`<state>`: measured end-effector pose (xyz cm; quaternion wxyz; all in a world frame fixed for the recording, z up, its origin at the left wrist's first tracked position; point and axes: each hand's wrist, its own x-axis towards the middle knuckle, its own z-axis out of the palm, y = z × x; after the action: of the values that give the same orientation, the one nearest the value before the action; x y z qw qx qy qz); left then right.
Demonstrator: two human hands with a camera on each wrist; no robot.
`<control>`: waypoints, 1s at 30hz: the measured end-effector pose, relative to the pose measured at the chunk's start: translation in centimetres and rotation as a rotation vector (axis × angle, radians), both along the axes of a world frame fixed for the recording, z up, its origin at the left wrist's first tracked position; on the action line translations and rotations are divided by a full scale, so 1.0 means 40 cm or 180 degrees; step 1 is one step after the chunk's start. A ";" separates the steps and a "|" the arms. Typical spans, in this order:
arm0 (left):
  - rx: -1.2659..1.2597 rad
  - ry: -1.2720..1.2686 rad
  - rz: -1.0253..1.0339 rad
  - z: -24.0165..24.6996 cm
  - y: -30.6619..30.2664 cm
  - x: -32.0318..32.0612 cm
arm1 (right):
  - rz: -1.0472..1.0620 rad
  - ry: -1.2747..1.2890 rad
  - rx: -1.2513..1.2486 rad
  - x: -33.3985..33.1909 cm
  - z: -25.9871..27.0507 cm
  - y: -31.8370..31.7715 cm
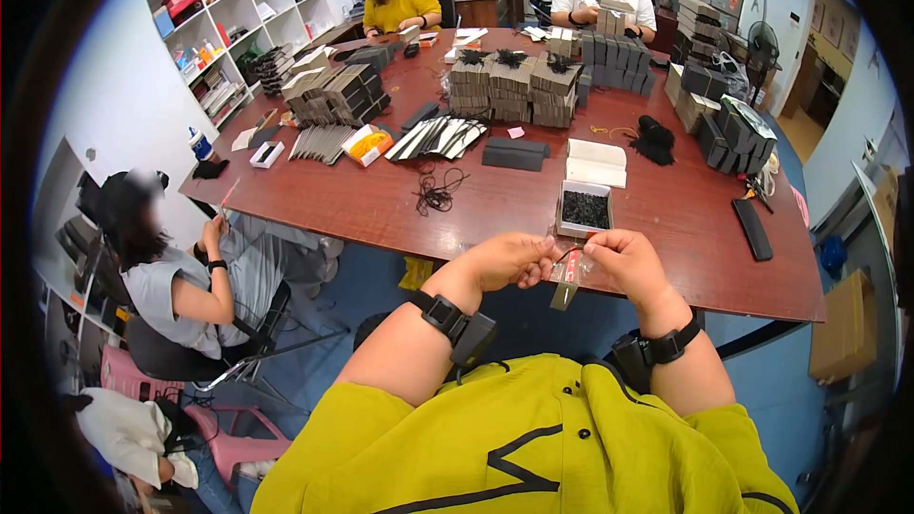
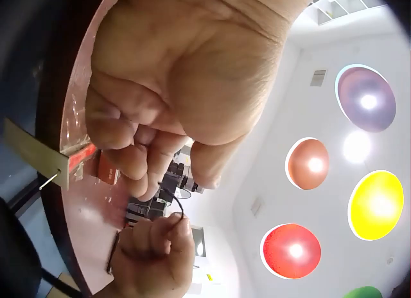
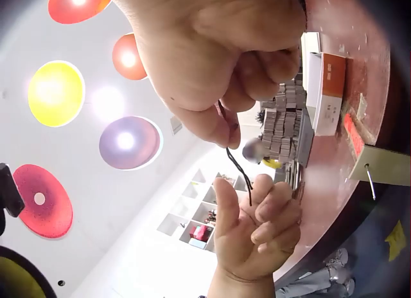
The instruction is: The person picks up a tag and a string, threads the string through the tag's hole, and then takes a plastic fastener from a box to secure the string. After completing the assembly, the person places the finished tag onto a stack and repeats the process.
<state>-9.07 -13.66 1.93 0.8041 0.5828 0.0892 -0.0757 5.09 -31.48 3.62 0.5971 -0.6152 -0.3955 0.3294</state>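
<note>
A short, thin black cord (image 3: 239, 166) hangs between my two hands over the table's near edge. My right hand (image 1: 628, 266) pinches its upper part between thumb and forefinger. Close to the cord's free end is my left hand (image 1: 509, 262), palm up, its fingers loosely bent and its thumb (image 2: 209, 163) apart from them. Just below the hands, a flat strip (image 2: 38, 153) with a thin metal pin (image 3: 370, 181) through its end juts out from the table, held down by red tape (image 3: 353, 134). Beyond the hands sits a white box (image 1: 562, 219) full of small black pieces (image 1: 585, 209).
An open notebook (image 1: 597, 164) lies behind the box, with a black case (image 1: 752, 229) to the right. Stacks of grey bundles (image 1: 509, 95) and loose black cords (image 1: 438, 192) cover the table (image 1: 381, 214) farther back. Another person (image 1: 205, 276) sits at left; others work across the table.
</note>
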 end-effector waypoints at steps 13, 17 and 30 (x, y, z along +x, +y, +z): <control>0.0108 -0.0541 -0.0115 -0.003 -0.022 -0.006 | -0.0009 0.0440 0.0036 -0.015 0.029 -0.005; 0.0278 -0.0545 0.0034 -0.006 -0.030 0.007 | -0.0023 0.0365 0.0036 -0.014 0.022 -0.003; -0.0044 -0.0588 0.0603 -0.025 -0.023 0.022 | -0.0020 0.0295 0.0105 -0.004 0.003 0.000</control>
<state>-8.18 -14.58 0.94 0.8164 0.5708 0.0689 0.0539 4.92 -31.47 3.73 0.6259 -0.5906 -0.3708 0.3492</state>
